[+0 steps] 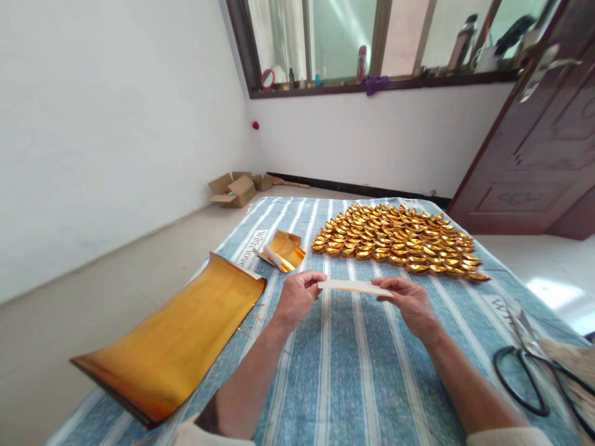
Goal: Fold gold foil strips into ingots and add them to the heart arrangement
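Note:
A narrow folded paper strip [348, 286], white on the side that shows with a thin gold edge below, is stretched level between my two hands. My left hand [302, 294] pinches its left end between thumb and fingers. At the right end, my right hand [406, 300] grips it the same way. Beyond my hands lie many shiny gold paper ingots [395, 241], set out in close rows. A large gold foil sheet [186, 328] with curling edges rests to the left. Near its far end is a small pile of loose gold paper pieces [286, 249].
Black-handled scissors [523, 365] lie at the right edge beside a beige cloth [571, 359]. The striped blue cloth [339, 384] covers the surface under everything. Cardboard boxes [237, 189] stand on the floor by the far wall. A brown door [525, 142] is at the right.

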`<state>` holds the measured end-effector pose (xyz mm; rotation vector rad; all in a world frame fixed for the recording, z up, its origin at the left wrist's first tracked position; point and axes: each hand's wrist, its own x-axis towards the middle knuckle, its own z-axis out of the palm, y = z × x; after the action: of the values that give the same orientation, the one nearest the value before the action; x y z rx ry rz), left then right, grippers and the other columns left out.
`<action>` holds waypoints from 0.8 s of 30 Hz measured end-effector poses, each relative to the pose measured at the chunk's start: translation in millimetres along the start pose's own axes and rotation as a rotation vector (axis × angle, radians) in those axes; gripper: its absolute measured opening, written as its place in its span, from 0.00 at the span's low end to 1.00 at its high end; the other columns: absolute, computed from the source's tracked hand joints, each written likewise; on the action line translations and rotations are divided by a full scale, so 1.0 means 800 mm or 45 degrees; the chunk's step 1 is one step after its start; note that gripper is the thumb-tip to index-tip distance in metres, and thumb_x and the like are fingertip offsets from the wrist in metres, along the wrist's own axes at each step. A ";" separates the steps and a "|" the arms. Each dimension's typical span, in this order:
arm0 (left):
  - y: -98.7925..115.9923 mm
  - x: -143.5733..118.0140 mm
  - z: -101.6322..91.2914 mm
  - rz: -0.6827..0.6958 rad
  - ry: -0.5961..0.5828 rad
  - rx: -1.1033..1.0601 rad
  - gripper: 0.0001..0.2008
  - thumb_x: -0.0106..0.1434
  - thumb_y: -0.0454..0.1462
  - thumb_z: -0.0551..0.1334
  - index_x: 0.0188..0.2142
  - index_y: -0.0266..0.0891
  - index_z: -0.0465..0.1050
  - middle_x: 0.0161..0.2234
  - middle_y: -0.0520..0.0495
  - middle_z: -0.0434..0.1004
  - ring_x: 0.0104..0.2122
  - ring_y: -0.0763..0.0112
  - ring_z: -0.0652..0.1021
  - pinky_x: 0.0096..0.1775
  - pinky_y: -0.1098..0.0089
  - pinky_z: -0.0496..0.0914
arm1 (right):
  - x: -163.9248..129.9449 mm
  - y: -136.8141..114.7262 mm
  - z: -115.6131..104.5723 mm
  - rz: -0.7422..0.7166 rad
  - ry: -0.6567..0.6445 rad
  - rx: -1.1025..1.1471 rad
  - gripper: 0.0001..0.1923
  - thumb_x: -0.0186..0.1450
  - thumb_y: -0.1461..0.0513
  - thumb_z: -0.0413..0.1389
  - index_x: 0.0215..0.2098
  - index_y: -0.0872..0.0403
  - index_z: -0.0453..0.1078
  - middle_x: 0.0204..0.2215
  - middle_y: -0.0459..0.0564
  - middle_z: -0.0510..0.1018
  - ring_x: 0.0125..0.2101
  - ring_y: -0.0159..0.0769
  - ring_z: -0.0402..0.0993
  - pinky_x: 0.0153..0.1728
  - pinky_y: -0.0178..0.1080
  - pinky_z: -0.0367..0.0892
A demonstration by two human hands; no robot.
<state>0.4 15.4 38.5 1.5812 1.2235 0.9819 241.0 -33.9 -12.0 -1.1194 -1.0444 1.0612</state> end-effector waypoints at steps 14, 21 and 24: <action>-0.051 -0.024 -0.010 0.584 -0.537 0.833 0.12 0.56 0.30 0.58 0.37 0.43 0.77 0.47 0.47 0.77 0.53 0.63 0.72 0.58 0.59 0.61 | 0.000 -0.010 -0.025 -0.212 -0.604 -0.854 0.05 0.54 0.64 0.57 0.26 0.52 0.76 0.37 0.51 0.79 0.39 0.40 0.75 0.43 0.42 0.67; -0.047 -0.032 -0.011 0.611 -0.600 0.847 0.16 0.53 0.39 0.66 0.43 0.43 0.76 0.52 0.42 0.74 0.56 0.56 0.68 0.58 0.55 0.59 | 0.000 -0.022 -0.027 -0.110 -0.649 -0.828 0.04 0.56 0.61 0.59 0.26 0.50 0.77 0.32 0.48 0.80 0.37 0.39 0.74 0.42 0.39 0.67; -0.043 -0.032 -0.009 0.601 -0.607 0.767 0.07 0.58 0.37 0.62 0.35 0.43 0.78 0.49 0.44 0.76 0.54 0.59 0.70 0.57 0.58 0.60 | 0.000 -0.023 -0.028 -0.064 -0.609 -0.809 0.06 0.57 0.60 0.59 0.29 0.50 0.78 0.31 0.47 0.80 0.34 0.37 0.75 0.39 0.38 0.67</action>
<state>-21.0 -4.1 5.8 2.4842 0.8561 0.4569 265.0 -39.4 3.0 -1.3526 -1.8698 1.0048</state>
